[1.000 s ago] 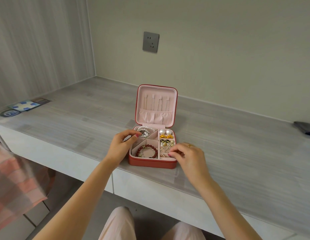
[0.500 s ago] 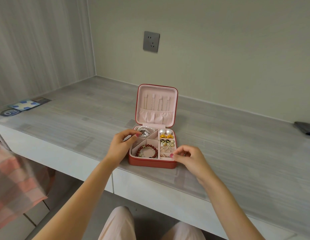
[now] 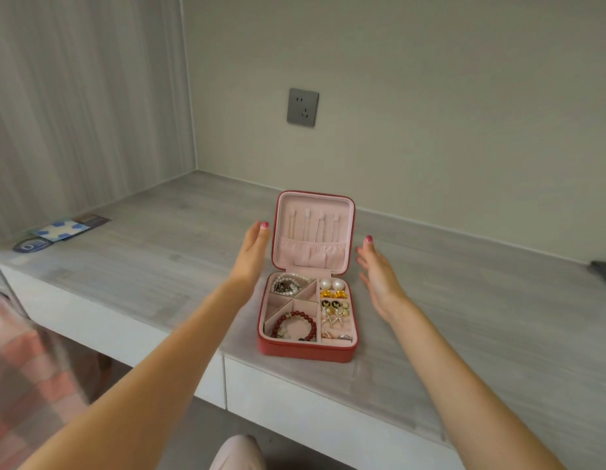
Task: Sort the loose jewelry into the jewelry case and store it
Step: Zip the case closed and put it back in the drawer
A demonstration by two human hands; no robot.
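Two hands flanked the upright lid [image 3: 315,228] of the small square red leatherette jewelry case with pale pink lining [image 3: 306,347], which stood on the grey wood-grain desk [image 3: 464,317]. The left hand [image 3: 250,256] lay just beside the lid's edge and the right hand [image 3: 376,269] slightly apart from it, both with fingers straight and holding nothing. Between the wrists, the tray held a pearl strand [image 3: 288,283], a dark red bead bracelet [image 3: 295,325] and assorted earrings [image 3: 334,300]. Closing appeared next: judged best done by pressing the lid evenly from both sides, keeping the hanging chains [image 3: 315,227] clear of the seam
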